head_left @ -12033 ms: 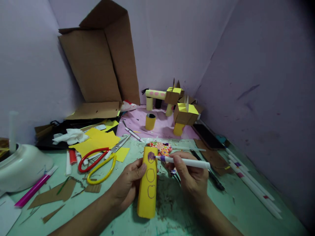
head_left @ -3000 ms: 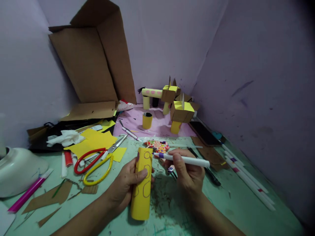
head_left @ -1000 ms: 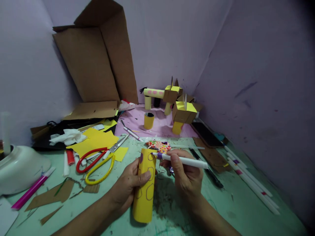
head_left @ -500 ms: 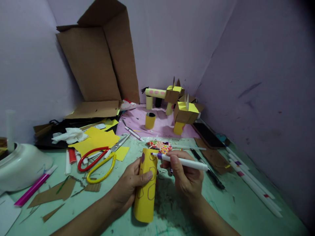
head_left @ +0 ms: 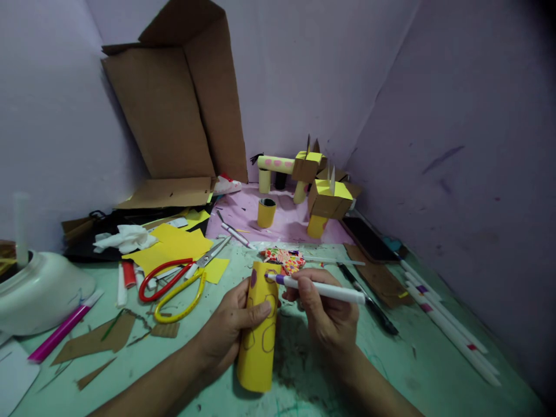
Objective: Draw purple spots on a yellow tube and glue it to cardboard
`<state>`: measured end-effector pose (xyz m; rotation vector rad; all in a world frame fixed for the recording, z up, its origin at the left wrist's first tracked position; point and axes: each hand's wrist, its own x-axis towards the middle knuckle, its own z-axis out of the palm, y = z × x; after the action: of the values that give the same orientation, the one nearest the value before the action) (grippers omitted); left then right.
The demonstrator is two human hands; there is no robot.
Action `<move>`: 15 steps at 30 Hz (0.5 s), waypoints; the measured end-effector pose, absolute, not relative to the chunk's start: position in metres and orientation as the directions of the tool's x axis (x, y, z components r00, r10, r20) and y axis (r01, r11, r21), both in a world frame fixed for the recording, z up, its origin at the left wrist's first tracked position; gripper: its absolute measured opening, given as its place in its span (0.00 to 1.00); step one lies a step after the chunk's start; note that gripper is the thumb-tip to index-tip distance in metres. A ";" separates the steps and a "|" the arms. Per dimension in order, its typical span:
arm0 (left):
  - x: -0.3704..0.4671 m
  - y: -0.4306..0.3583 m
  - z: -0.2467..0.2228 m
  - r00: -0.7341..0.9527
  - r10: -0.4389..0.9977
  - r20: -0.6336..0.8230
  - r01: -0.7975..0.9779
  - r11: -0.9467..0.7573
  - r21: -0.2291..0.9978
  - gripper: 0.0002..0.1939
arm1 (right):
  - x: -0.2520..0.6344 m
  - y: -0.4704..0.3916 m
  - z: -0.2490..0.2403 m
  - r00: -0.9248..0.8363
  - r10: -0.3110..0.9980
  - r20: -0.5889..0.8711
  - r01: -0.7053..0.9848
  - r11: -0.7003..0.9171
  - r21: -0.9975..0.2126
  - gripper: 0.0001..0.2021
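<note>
A person's left hand [head_left: 237, 313] wrapped a yellow tube [head_left: 257, 365] above a green tabletop [head_left: 395, 376], its thumb laid across the front near mid-length, the fingers behind it mostly out of sight. The tube sat between the two hands, its long axis running away from the body, with the far end leaning slightly to the right. The right hand [head_left: 332, 313], just beside the tube's far end, pinched a white-barrelled marker [head_left: 336, 291] between thumb and fingers. The marker lay nearly crosswise to the tube, its purple tip pointing left at an outlined loop near the far end; in the dim light, whether the tip met the paper was hard to tell. The left hand was the nearer, in full contact. A filled purple spot [head_left: 253, 278] showed left of the tip, and open outlines ran toward the near end. Scissors [head_left: 200, 263] lay well to the left.
</note>
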<state>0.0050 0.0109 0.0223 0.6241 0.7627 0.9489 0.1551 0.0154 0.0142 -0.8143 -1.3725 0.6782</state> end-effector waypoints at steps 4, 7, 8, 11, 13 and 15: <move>0.005 0.010 0.023 0.366 0.884 -0.291 -0.480 0.448 0.754 0.28 | 0.154 0.015 0.016 0.098 0.828 0.553 0.035 0.552 -0.833 0.06; 0.005 0.010 0.023 0.371 0.885 -0.283 -0.483 0.444 0.755 0.28 | 0.154 0.015 0.018 0.098 0.830 0.549 0.023 0.549 -0.835 0.06; 0.005 0.010 0.023 0.373 0.884 -0.281 -0.484 0.443 0.755 0.28 | 0.154 0.015 0.018 0.098 0.829 0.551 0.019 0.552 -0.834 0.07; 0.005 0.011 0.022 0.368 0.885 -0.286 -0.485 0.445 0.753 0.27 | 0.155 0.014 0.019 0.096 0.830 0.549 0.015 0.550 -0.835 0.07; 0.005 0.011 0.022 0.368 0.883 -0.292 -0.487 0.450 0.748 0.27 | 0.155 0.014 0.019 0.098 0.833 0.545 0.009 0.547 -0.837 0.06; 0.004 0.011 0.022 0.369 0.882 -0.294 -0.491 0.454 0.744 0.28 | 0.155 0.014 0.018 0.093 0.835 0.542 -0.002 0.545 -0.839 0.06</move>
<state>0.0044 0.0112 0.0218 0.6076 0.7522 0.9530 0.1547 0.0145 0.0180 -0.8004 -1.3440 0.7314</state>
